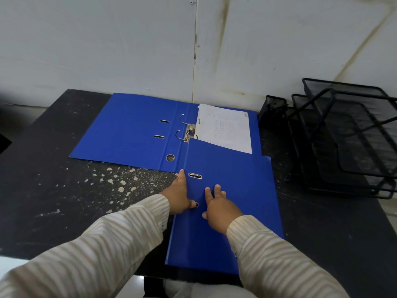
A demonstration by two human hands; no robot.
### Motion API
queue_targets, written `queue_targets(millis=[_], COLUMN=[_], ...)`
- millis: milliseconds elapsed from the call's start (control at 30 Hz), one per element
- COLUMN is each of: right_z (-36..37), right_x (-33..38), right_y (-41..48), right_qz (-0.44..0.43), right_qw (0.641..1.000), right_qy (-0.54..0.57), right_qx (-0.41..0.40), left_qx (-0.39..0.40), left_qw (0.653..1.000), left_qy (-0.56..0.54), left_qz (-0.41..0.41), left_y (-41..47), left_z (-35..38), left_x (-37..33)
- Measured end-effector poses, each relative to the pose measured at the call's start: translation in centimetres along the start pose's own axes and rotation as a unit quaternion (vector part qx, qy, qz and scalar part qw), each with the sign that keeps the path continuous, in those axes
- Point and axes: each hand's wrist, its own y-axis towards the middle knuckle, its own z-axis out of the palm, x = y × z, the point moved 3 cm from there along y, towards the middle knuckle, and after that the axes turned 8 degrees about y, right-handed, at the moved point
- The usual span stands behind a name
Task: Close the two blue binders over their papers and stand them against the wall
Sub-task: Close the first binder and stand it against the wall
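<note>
A closed blue binder (232, 190) lies flat near the table's front edge, its far end overlapping a second blue binder (129, 130) that lies open against the wall. The open one shows its metal rings (184, 130) and a printed white paper (225, 127) on its right half. My left hand (179, 194) rests along the closed binder's left edge, index finger stretched forward and thumb on the cover. My right hand (219, 205) lies flat on the cover, fingers spread. Neither hand grips anything.
The dark speckled table (86, 190) meets a white panelled wall (129, 50) at the back. A black wire-mesh letter tray (348, 136) and a small mesh holder (272, 108) stand at the right, close to the binders.
</note>
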Motion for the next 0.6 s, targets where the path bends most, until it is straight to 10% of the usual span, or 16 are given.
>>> queue_targets(millis=[600], right_z=[0.1], right_x=[0.0], right_y=[-0.1], right_qz=[0.000], right_qw=[1.000], right_qy=[-0.003], right_qx=[0.008], left_qx=[0.041], left_qw=[0.910], left_qy=[0.413], left_qz=[0.003], left_y=[0.1], left_z=[-1.9], left_x=[-3.8])
